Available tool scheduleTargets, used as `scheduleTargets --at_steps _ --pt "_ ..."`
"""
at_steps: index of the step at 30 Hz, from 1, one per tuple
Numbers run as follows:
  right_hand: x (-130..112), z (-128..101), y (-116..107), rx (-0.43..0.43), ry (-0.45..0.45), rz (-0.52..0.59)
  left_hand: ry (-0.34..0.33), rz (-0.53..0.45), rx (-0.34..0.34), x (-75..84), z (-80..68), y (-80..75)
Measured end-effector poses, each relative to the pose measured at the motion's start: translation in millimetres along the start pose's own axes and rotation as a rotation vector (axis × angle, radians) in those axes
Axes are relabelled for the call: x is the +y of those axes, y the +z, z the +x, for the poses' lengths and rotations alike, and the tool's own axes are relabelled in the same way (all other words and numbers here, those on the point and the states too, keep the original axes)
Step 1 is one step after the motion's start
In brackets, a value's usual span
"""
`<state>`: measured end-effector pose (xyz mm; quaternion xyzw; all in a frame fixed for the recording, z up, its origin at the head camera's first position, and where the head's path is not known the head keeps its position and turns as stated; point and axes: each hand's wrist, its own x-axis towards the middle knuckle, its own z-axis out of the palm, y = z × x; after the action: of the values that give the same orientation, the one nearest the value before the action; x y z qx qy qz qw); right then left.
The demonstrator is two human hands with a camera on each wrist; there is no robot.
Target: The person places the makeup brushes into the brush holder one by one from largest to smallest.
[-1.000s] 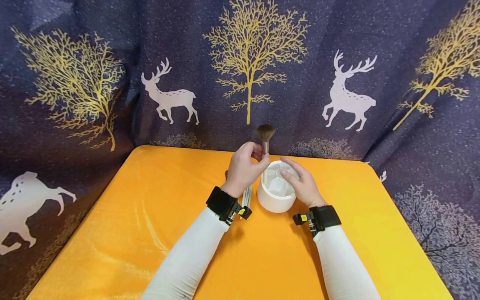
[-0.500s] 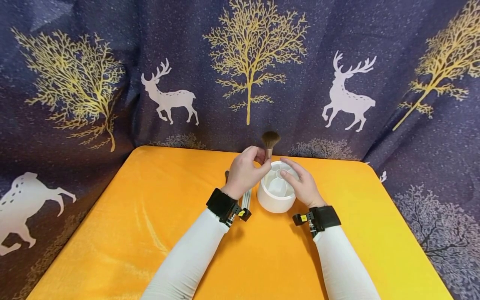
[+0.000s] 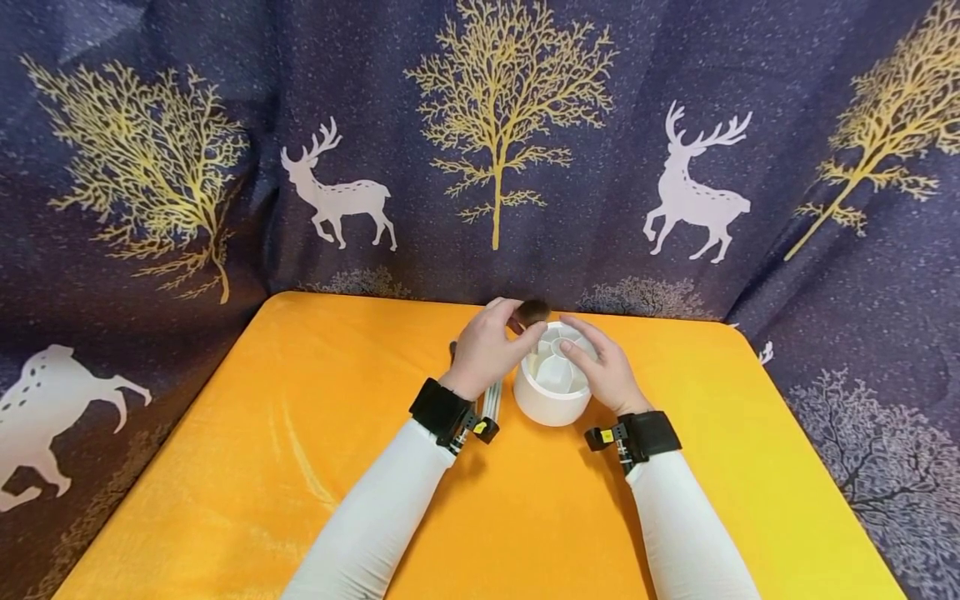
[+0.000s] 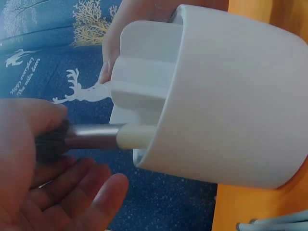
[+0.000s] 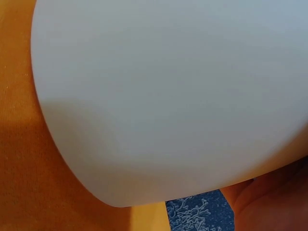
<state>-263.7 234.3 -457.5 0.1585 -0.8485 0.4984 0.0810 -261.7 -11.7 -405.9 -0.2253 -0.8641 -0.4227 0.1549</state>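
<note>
A white round brush holder [image 3: 553,406] with inner compartments stands upright on the table; its outer wall fills most of the right wrist view. My right hand [image 3: 609,375] grips its right side, with the thumb over the inner dividers and the fingers along the outside. At the left of the rim, my left hand [image 3: 486,348] pinches a makeup brush around its dark bristles [image 3: 533,312]. In the left wrist view, the brush's metal ferrule [image 4: 94,136] shows above the rim, and its pale handle [image 4: 137,137] goes into a compartment. The handle's lower end is hidden.
Several slim, pale-handled brushes [image 3: 491,402] lie on the orange tablecloth [image 3: 300,433], partly under my left wrist. A dark curtain [image 3: 420,275] with deer and trees hangs behind the table's far edge.
The makeup brush has sunk deeper into the holder, its bristles coming down between my left fingers. My left hand has shifted slightly down and right. Right hand and holder stay put.
</note>
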Motion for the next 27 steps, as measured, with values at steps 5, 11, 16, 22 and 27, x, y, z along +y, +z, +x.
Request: scheduleTargets --at_steps 5,11,16,22,27 --pt "0.1 0.3 0.8 0.005 0.002 0.003 -0.044 -0.037 0.002 -4.5 -0.6 -3.3" --pt "0.6 -0.4 0.4 -0.006 -0.002 0.018 -0.071 -0.065 0.04 -11.4 -1.6 -10.0" --pt "0.6 -0.9 0.4 -0.001 -0.007 0.027 -0.086 -0.082 0.07 -18.4 -2.9 -16.9" --pt "-0.4 -0.9 0.3 0.0 -0.001 0.012 -0.12 -0.067 0.096 -29.3 -3.7 -25.0" --pt "0.1 -1.0 0.2 -0.001 -0.003 0.001 -0.16 -0.043 0.111 -41.9 -3.8 -30.0"
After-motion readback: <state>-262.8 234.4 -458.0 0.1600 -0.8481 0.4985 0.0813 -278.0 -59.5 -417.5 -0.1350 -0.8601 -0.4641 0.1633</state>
